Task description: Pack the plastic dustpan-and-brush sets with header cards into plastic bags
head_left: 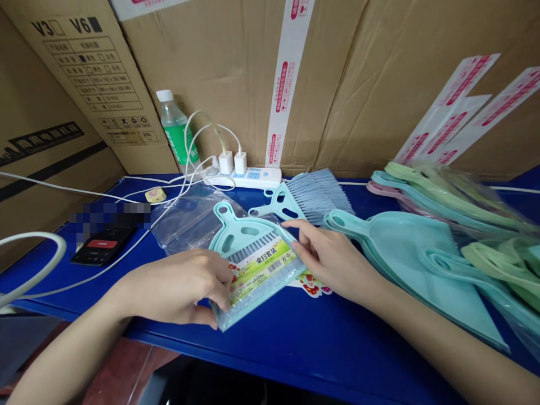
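A light-blue dustpan and brush set (257, 273) in a clear plastic bag lies tilted between my hands, its handle end pointing away from me. A yellow-green printed label card (270, 256) shows through the bag over the bristles. My left hand (181, 287) grips the set's near left corner, thumb below and fingers curled on top. At the right edge, my right hand (333, 256) pinches the bag between thumb and forefinger. Part of another printed card (314, 285) sticks out below my right hand. Loose blue brushes (323, 197) lie just behind the set.
Stacked light-blue dustpans (413, 242) lie at right, with bagged green, blue and pink sets (447, 191) beyond. An empty clear bag (185, 219), a phone (101, 244) and white cables lie at left. A power strip (253, 177) and bottle (175, 132) stand against cardboard boxes (228, 67).
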The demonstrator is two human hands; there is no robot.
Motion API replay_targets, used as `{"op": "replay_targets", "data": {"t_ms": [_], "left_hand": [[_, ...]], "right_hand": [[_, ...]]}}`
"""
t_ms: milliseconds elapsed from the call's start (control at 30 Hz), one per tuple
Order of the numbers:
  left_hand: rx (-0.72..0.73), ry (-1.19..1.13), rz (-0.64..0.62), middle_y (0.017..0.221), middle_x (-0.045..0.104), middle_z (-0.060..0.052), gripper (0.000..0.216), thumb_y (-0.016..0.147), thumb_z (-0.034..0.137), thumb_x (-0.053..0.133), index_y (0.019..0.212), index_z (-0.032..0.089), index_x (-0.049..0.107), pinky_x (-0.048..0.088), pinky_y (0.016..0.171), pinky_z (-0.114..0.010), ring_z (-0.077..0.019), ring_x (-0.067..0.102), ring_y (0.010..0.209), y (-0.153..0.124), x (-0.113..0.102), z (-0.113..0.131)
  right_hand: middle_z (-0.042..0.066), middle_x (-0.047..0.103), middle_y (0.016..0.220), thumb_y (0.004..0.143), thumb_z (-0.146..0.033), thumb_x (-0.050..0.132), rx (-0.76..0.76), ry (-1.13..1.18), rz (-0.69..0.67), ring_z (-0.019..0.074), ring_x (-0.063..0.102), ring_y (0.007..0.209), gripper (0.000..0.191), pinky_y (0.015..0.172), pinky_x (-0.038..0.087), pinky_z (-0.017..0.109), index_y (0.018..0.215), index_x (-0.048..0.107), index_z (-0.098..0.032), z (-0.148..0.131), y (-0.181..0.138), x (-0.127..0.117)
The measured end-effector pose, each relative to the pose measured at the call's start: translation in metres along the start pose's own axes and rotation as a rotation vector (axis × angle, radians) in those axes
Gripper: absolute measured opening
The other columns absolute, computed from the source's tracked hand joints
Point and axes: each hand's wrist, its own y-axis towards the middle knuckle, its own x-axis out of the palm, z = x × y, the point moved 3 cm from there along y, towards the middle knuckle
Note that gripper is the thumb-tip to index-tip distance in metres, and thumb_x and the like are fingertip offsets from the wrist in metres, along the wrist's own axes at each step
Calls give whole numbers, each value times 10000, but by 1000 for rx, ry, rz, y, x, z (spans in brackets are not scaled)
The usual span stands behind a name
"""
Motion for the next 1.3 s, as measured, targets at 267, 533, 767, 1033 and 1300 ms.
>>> {"op": "replay_targets", "data": {"t_ms": [267,533,767,1033,1300], "left_hand": [[20,-21,-10,713,665,-16,136,837,140,723,727,208,682,439,670,-300,-175,612,714,1,-1,2],[77,-45,-54,662,613,-10,266,886,117,641,636,187,582,420,636,-300,-167,571,669,5,-3,3],[54,-41,-14,647,609,-11,284,885,112,630,620,207,586,429,638,-301,-172,584,661,3,-1,3],[79,-46,-63,648,596,-7,307,886,110,632,610,197,530,417,633,-294,-165,564,659,4,-2,2],[92,5,-89,677,592,-10,326,903,107,594,618,198,464,422,646,-296,-166,546,673,4,-1,2]], "right_hand": [[-58,480,577,915,-233,401,10,122,46,141,502,469,253,507,374,272,1096,576,-209,-1,0,-5],[-76,415,597,896,-271,441,74,313,55,122,445,458,205,477,361,270,1061,539,-202,2,1,-6],[-41,460,811,818,-369,608,259,569,-26,78,437,474,433,401,383,244,1206,476,-228,3,0,-2],[54,642,964,774,-390,690,372,868,-297,60,467,486,625,367,436,204,1323,461,-197,2,1,4],[18,653,837,777,-376,707,335,878,-366,83,501,518,447,377,402,193,1168,585,-198,-1,2,3]]}}
